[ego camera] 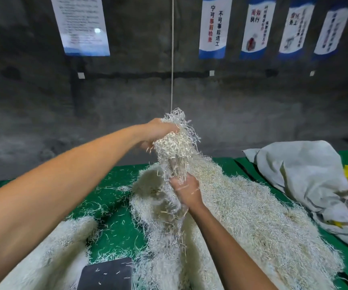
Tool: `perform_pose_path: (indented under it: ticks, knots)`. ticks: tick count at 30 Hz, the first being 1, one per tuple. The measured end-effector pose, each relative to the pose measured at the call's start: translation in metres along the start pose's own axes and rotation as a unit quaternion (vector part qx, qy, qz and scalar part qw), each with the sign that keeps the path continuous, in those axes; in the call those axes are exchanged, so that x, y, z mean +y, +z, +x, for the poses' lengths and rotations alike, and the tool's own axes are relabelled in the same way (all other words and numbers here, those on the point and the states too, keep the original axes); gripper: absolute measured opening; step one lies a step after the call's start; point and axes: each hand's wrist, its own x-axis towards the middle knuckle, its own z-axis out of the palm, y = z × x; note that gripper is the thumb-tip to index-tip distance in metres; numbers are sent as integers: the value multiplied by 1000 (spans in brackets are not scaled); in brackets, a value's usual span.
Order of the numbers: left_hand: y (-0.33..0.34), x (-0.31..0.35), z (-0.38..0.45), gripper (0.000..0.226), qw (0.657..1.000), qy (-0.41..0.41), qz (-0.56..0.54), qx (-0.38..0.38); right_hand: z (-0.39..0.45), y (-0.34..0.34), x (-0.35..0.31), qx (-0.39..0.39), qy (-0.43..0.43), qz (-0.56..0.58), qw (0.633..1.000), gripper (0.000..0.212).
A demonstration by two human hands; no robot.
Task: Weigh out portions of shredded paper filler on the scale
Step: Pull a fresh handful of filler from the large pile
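Both hands work one clump of shredded paper filler (176, 143) raised above the table (118, 231): the left hand (158, 130), held high at arm's length, has its fingers curled over the top of the clump and grips it, while the right hand (186, 190), lower and nearer, closes round the strands trailing from its underside. The clump hangs joined by those strands to the large heap (252, 210) spread over the green table. Step in hand, as judged: separating a portion from the bulk. Next move calls for tearing the trailing strands free, then carrying the portion to the dark scale platform (106, 275) at the near edge, which bears only a few stray shreds; a smaller pile (60, 243) lies to its left
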Motion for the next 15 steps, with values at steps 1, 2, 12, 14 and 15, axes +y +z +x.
perform_pose_path:
  ticks: [1, 2, 12, 14, 15]
  knots:
    - [-4, -3, -1, 84, 1000, -7, -11, 2, -5, -1, 8, -13, 7, -28, 999, 13]
    - [-9, -8, -3, 81, 999, -6, -32, 14, -7, -4, 20, -26, 21, -26, 999, 11]
    - [-74, -75, -9, 85, 933, -52, -303, 186, -27, -31, 89, -54, 138, -402, 903, 24]
    - [-82, -86, -9, 87, 902, -62, -375, 206, -30, -32, 85, -62, 151, -417, 894, 24]
    - [-86, -90, -11, 87, 890, -66, -398, 214, -30, -33, 84, -57, 156, -427, 889, 23]
